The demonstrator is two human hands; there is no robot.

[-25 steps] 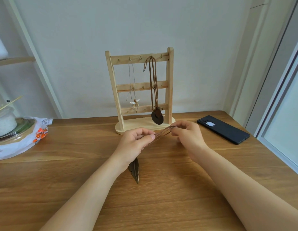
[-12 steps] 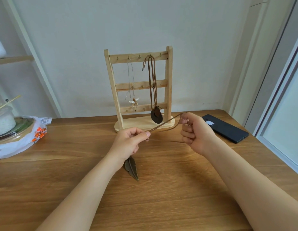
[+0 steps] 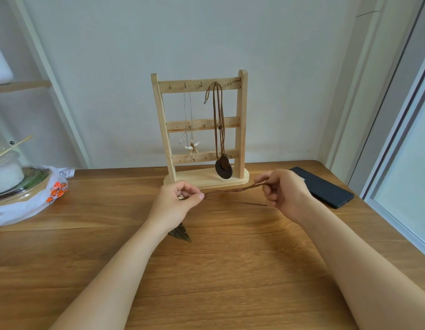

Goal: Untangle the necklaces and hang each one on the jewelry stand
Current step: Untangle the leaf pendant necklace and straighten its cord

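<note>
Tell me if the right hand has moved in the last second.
Yes. The right hand moved rightward, from before the right post of the jewelry stand to beside the phone, stretching the cord away from the left hand.

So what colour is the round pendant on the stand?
Dark brown. The pendant shows best in the head view.

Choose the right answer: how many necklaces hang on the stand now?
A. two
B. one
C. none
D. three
A: a thin necklace and a brown necklace hang from the top bar of the stand. One more cord is not hung; the left hand and the right hand hold it.
</note>
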